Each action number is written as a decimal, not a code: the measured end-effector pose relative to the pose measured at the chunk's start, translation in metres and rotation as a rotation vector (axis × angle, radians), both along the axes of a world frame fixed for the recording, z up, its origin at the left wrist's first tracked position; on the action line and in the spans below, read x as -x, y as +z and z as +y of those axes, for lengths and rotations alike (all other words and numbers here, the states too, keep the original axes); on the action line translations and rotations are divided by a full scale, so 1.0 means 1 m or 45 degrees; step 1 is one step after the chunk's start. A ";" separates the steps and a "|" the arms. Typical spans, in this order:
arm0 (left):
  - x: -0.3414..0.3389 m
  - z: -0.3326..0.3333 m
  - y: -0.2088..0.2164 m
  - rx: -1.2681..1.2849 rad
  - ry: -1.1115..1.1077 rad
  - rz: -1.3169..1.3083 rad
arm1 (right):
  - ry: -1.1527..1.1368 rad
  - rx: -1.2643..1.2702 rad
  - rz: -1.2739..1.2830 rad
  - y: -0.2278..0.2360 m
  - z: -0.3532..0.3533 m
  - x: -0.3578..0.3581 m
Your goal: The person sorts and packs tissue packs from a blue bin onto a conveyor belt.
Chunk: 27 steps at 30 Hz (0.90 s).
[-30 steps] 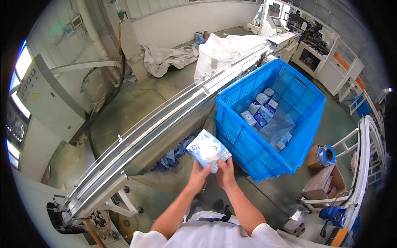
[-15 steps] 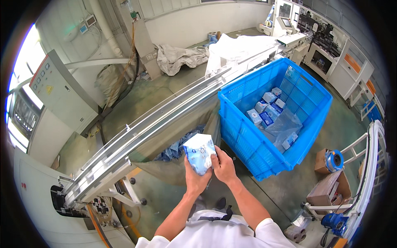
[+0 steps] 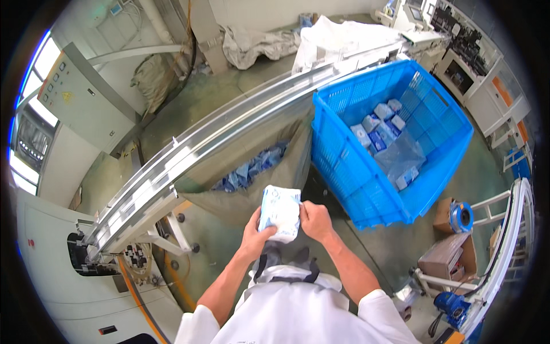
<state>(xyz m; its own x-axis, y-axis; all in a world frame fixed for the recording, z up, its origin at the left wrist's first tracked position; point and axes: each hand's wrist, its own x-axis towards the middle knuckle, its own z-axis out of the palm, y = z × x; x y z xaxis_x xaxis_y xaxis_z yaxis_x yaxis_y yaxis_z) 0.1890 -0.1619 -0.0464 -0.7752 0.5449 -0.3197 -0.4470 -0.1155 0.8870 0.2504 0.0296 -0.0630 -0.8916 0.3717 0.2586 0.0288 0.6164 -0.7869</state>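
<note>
A white and light-blue tissue pack (image 3: 279, 211) is held up in front of my body, one broad face turned upward. My left hand (image 3: 255, 235) grips its left and lower side, with the thumb lying over the near corner. Against the right edge of the pack are the curled fingers of my right hand (image 3: 316, 222); its fingertips are partly hidden. To the right stands a large blue plastic crate (image 3: 358, 186). Several similar blue and white packs (image 3: 385, 131) lie inside it, beside a clear plastic bag (image 3: 404, 157).
A long metal conveyor rail (image 3: 229, 123) runs diagonally past my left. Below it hangs a cloth sling (image 3: 292, 166) with blue wrapper scraps (image 3: 252, 168). Cardboard boxes (image 3: 444, 258) and a blue motor (image 3: 452, 308) sit at right. A grey control cabinet (image 3: 83, 103) stands far left.
The tissue pack has been turned in my hands, so a flatter, whiter face now points up. My right hand has shifted to its right edge. The view has moved slightly.
</note>
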 end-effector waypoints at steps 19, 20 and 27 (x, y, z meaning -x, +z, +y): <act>0.011 0.003 0.046 -0.455 -1.028 -0.592 | 0.190 1.763 -0.780 -0.048 0.033 -0.018; 0.016 -0.013 0.029 -0.373 -0.946 -0.647 | 0.194 1.768 -0.690 -0.058 0.047 -0.025; 0.052 -0.056 -0.037 -0.301 -0.870 -0.914 | -0.413 1.434 -0.428 -0.054 0.056 0.006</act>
